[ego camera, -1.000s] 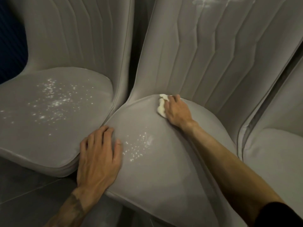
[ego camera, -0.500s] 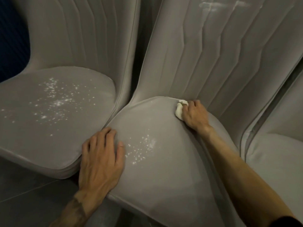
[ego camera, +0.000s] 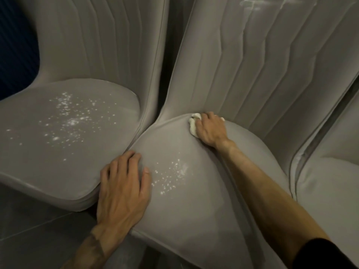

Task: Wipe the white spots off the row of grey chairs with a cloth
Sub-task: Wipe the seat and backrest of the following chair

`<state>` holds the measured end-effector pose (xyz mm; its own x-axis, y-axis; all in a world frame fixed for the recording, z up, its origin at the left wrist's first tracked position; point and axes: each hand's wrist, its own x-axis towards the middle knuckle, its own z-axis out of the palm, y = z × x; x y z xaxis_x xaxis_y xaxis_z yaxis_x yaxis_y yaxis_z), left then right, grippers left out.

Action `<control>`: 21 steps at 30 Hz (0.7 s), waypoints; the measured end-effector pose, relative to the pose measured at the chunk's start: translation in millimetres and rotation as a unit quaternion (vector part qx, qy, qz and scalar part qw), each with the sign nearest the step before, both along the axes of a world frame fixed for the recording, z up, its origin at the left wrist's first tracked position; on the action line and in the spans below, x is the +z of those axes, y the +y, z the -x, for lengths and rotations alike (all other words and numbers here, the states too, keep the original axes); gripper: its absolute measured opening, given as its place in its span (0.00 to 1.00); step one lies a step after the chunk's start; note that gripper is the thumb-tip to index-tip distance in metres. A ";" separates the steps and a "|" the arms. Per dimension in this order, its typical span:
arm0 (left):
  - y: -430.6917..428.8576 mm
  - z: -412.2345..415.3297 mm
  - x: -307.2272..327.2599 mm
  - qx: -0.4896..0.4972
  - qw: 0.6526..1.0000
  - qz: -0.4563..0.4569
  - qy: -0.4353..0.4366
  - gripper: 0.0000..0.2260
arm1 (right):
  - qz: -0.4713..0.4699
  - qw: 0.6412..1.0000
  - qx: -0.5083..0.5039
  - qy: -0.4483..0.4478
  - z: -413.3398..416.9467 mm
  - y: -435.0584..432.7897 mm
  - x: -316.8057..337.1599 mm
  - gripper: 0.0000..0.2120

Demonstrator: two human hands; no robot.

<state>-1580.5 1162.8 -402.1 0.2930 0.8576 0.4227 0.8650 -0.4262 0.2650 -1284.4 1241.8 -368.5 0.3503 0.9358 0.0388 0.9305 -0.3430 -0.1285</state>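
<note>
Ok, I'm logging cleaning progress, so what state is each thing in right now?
Left chair: seat speckled with white spots, unwiped.
Middle chair: a patch of spots left near the seat's front.
Right chair: visible part of the seat shows no spots.
Cloth: bunched, pressed to the back of the middle seat.
Right hand: on the cloth.
Left hand: flat on the middle seat's front edge.

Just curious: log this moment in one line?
right hand: pressing white cloth on middle grey chair seat | left hand: bracing | white spots: remain

The right hand [ego camera: 210, 129] has slid the cloth [ego camera: 193, 126] leftward again along the seat's back edge.
</note>
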 end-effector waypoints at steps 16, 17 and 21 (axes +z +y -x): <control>1.8 2.4 -4.0 -0.002 1.000 0.024 -0.006 0.20 | -0.003 0.995 0.089 0.047 -15.1 -11.9 5.2 0.21; 1.4 1.5 -3.8 -0.002 1.000 0.025 -0.006 0.20 | -0.001 0.997 0.060 0.054 -27.7 -18.4 6.2 0.21; 0.5 -0.1 -2.4 0.005 1.000 0.025 -0.004 0.20 | -0.012 0.999 0.022 0.029 -0.3 -8.7 8.7 0.20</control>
